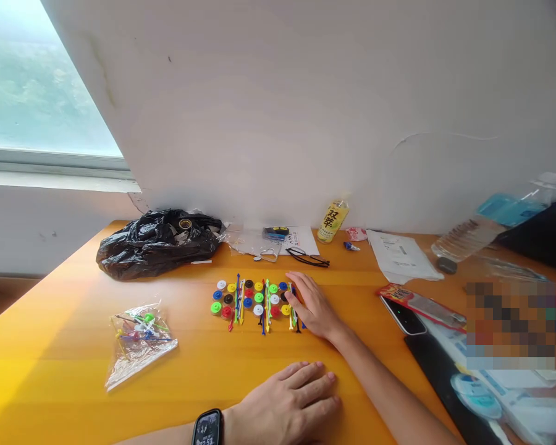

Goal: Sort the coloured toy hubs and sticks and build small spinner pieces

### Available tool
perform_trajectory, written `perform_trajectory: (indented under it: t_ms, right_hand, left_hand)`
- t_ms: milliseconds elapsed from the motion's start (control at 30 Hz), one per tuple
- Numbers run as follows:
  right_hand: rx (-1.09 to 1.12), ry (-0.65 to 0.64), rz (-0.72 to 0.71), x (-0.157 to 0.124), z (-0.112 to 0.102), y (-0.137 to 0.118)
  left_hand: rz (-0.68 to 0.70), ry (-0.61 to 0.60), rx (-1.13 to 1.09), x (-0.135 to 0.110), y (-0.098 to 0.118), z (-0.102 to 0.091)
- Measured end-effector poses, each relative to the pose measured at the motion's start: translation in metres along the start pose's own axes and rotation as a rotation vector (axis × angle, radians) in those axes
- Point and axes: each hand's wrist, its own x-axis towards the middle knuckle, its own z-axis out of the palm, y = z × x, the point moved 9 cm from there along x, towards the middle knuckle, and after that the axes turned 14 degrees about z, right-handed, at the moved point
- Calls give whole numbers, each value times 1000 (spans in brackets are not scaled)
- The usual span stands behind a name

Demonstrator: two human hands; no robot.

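Rows of small coloured discs (248,298) in white, yellow, green, blue, red and black lie on the orange table (65,321), with thin coloured sticks (239,303) laid between them. My right hand (312,306) rests flat on the right end of this layout, fingers stretched over the last discs and sticks. My left hand (290,402), a smartwatch (208,428) on its wrist, lies palm down on the bare table nearer me, fingers loosely extended, holding nothing.
A clear bag of more coloured pieces (139,340) lies front left. A black plastic bag (157,242), glasses (308,257), a yellow bottle (332,221), papers (401,254), a phone (403,315) and a water bottle (467,238) crowd the back and right.
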Motion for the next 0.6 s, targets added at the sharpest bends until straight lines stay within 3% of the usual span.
perform_trajectory:
  t_ms: [233,600]
  right_hand:
    - [-2,8,-17,1,4,1]
    - [36,103,-13,-2,0,-1]
  left_hand:
    - [-43,29,-119,-2,10,-17]
    - [25,95,-15,-4,25,-4]
